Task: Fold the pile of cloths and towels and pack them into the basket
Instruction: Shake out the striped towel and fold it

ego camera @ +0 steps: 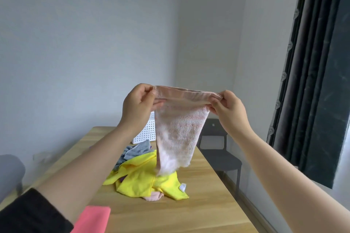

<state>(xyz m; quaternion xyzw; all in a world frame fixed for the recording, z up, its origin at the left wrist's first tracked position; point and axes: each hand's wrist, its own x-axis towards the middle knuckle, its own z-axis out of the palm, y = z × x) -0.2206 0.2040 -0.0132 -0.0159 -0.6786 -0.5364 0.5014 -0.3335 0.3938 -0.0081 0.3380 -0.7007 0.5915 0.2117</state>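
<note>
A pale pink towel (pixel 178 130) hangs in the air above the table. My left hand (pixel 138 106) pinches its top left corner and my right hand (pixel 229 108) pinches its top right corner, so the top edge is stretched between them. Its lower end dangles over a pile on the wooden table (pixel 204 204): a yellow cloth (pixel 144 179), a grey cloth (pixel 132 152) behind it and a pinkish cloth (pixel 154 196) peeking out at the front. A white perforated basket (pixel 145 132) stands at the far end, partly hidden by the towel and my left hand.
A coral-pink cloth (pixel 92 219) lies flat at the table's near left edge. A dark chair (pixel 217 149) stands at the right side of the table, with dark curtains (pixel 318 73) beyond it. A grey seat (pixel 9 170) shows at the far left.
</note>
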